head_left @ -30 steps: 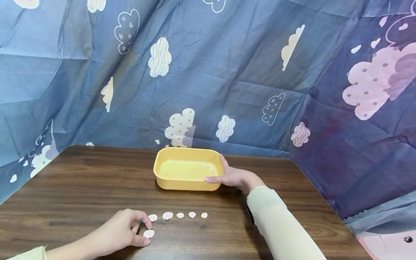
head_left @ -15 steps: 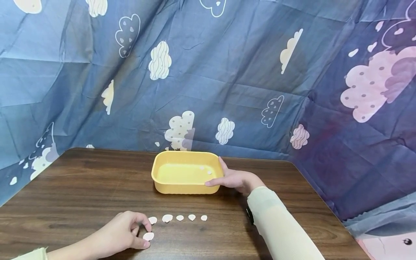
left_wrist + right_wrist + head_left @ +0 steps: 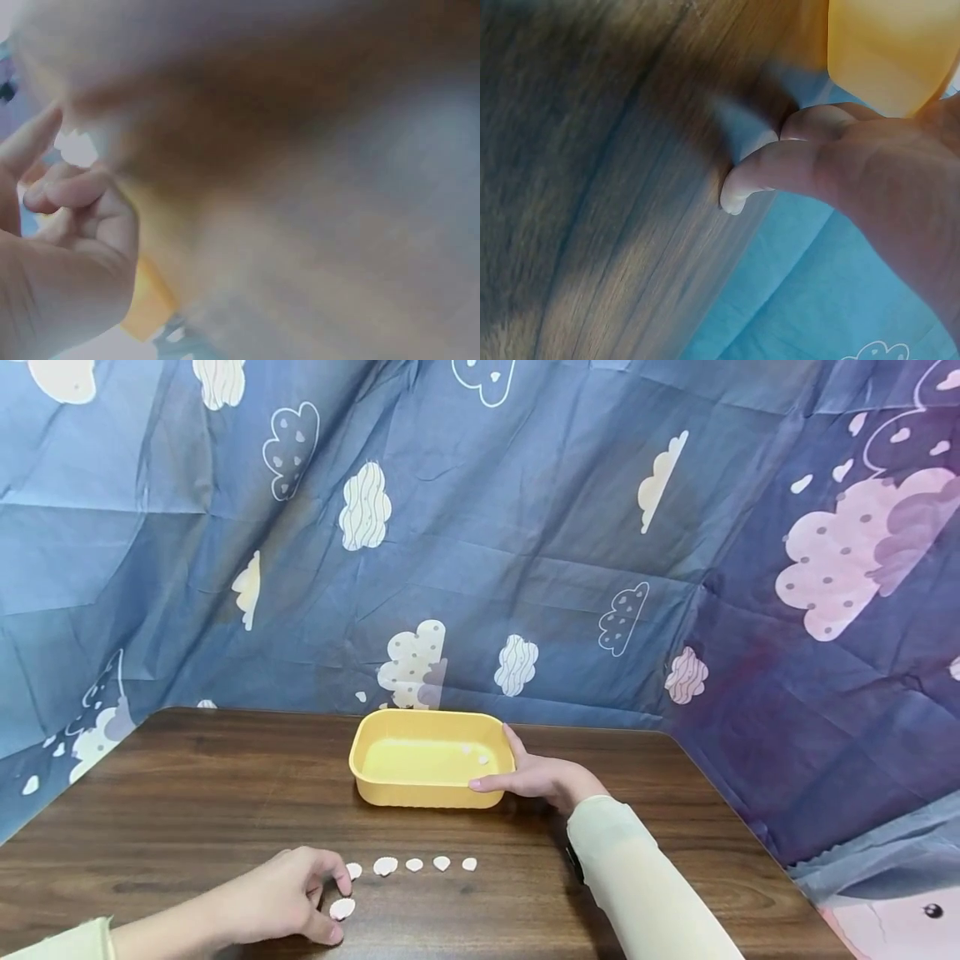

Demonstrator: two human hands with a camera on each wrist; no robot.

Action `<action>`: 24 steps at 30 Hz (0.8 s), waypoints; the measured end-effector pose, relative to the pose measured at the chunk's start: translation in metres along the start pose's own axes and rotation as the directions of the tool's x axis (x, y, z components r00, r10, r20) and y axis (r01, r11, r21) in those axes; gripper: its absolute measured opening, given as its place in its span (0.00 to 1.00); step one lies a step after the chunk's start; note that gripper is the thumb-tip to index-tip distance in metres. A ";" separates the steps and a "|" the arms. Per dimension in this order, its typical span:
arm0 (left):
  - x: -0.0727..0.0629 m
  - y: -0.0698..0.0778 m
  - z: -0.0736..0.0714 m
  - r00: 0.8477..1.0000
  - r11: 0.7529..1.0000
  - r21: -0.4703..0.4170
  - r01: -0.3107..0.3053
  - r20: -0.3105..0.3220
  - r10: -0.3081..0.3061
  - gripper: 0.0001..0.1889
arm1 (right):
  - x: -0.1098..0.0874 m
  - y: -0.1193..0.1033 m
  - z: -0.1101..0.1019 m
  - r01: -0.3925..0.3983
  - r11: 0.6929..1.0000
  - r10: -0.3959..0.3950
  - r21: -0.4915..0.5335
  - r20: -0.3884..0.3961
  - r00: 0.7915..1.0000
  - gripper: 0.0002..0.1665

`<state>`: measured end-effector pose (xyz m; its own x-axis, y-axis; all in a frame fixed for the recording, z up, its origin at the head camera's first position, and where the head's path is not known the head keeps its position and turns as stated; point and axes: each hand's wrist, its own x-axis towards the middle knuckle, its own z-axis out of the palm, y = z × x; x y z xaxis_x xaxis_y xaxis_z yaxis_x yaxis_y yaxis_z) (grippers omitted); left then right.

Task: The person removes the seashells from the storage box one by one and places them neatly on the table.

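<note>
My left hand [image 3: 281, 893] is low over the table at left, thumb and index finger spread on either side of a white seashell [image 3: 342, 909]. A narrow gap shows between thumb and shell. In the left wrist view the white shell [image 3: 77, 148] appears near the index fingertip, the other fingers folded in. My right hand [image 3: 536, 774] grips the right end of a yellow plastic tub [image 3: 427, 796], thumb along its front rim and fingers round the far side. Two small white shells [image 3: 483, 760] lie inside the tub. The right wrist view shows fingers [image 3: 780, 165] beside the tub's wall.
Several white shells [image 3: 414, 865] lie in a row on the brown wooden table [image 3: 247, 777], between the left hand and the tub. A blue cloud-print cloth [image 3: 465, 560] hangs behind the table and along its right side.
The left thumb has drawn back from the shell, widening the gap to the index finger. The right hand keeps its hold on the tub. The head view has shifted slightly.
</note>
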<state>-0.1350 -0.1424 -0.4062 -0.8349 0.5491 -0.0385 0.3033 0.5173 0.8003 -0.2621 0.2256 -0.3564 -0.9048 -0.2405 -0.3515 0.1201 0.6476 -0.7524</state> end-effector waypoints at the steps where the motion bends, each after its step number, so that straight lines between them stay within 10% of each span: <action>1: 0.002 0.006 -0.004 1.000 1.000 0.026 -0.001 0.019 0.001 0.19 | 0.000 0.000 0.000 -0.001 1.000 0.001 -0.002 0.000 1.000 0.83; 7: 0.039 0.065 -0.039 0.997 0.989 0.147 -0.010 0.079 -0.001 0.15 | 0.000 0.000 -0.001 -0.018 1.000 0.018 -0.010 -0.002 1.000 0.85; 15: 0.147 0.099 -0.067 0.985 0.979 0.121 -0.162 0.087 0.152 0.23 | -0.002 0.002 -0.005 -0.020 0.999 0.020 -0.026 0.013 1.000 0.84; 19: 0.184 0.089 -0.059 0.982 0.998 0.048 0.038 0.183 -0.046 0.31 | -0.001 0.003 -0.004 -0.021 1.000 0.021 -0.018 0.014 1.000 0.84; 24: 0.203 0.078 -0.042 0.899 0.954 0.080 0.288 0.320 -0.299 0.33 | 0.001 0.002 0.000 -0.016 1.000 0.016 -0.003 0.019 1.000 0.84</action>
<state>-0.3000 -0.0182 -0.3260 -0.6945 0.5491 -0.4649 0.0852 0.7044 0.7047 -0.2626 0.2267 -0.3585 -0.8948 -0.2435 -0.3742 0.1338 0.6533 -0.7452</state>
